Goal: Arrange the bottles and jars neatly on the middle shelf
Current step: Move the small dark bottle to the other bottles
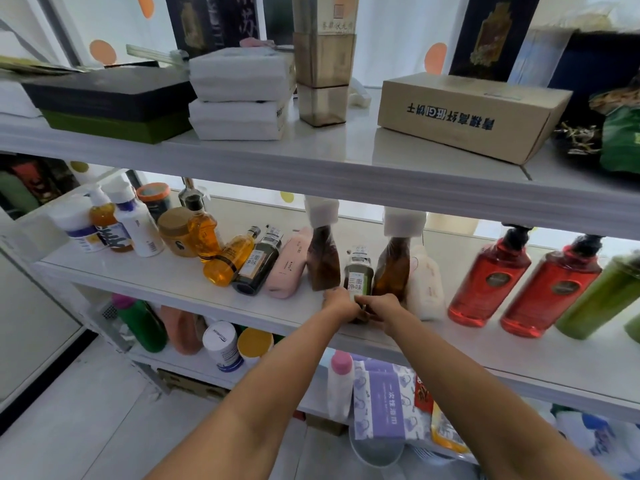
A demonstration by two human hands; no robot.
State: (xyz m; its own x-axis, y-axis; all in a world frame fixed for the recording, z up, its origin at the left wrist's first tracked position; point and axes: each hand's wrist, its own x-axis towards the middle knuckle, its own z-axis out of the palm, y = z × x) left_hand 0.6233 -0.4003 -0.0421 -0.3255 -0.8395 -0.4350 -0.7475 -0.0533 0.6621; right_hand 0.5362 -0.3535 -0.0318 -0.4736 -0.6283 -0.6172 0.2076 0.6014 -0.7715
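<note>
On the middle shelf (166, 277) stands a dark green bottle with a white label (358, 277), near the front edge. My left hand (339, 303) and my right hand (379, 306) both grip its base, fingers curled round it. Two brown bottles with white caps (323, 263) (393, 268) stand on either side of it. A cream bottle (424, 282) stands to the right. To the left lie an amber bottle (230, 259), another dark green bottle (258, 266) and a pink bottle (289, 268), all tilted or on their sides.
Upright jars and pump bottles (131, 223) crowd the shelf's left end. Two red pump bottles (488, 282) (550, 292) and a green one (595, 299) stand at the right. A cardboard box (467, 112) and white packs sit on the shelf above; more bottles fill the shelf below.
</note>
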